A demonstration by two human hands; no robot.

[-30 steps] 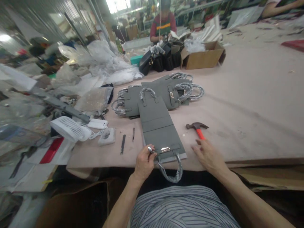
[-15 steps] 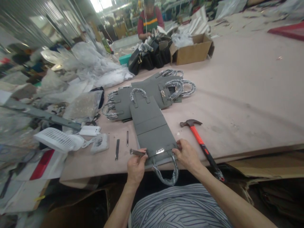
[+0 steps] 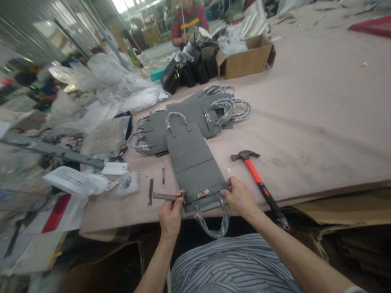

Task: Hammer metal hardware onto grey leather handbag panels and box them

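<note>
A flat grey bag panel (image 3: 197,160) lies lengthwise before me, with a plastic-wrapped handle (image 3: 213,230) hanging over the table's front edge. Near that end sits a shiny metal clasp (image 3: 203,193). My left hand (image 3: 170,219) is closed on a flat metal bar tool (image 3: 164,197), its fingertips beside the panel's left edge. Where the tool ends at that edge, a small dark piece shows, too small to make out. On the opposite side, my right hand (image 3: 240,198) pinches the panel's right corner near the handle. A claw hammer (image 3: 254,173) with a red and black grip rests to the right.
Two slim metal tools (image 3: 150,191) lie left of the panel, near a white fan-like device (image 3: 70,180). More grey bag panels (image 3: 192,108) are piled behind. Farther back are black bags (image 3: 186,73), a cardboard box (image 3: 249,59) and a person (image 3: 189,22). Plastic wrapping (image 3: 106,77) heaps at left.
My left hand has shifted slightly left and down, and the bar tool now shows more of its length, pointing left. My right hand stays at the panel's corner.
</note>
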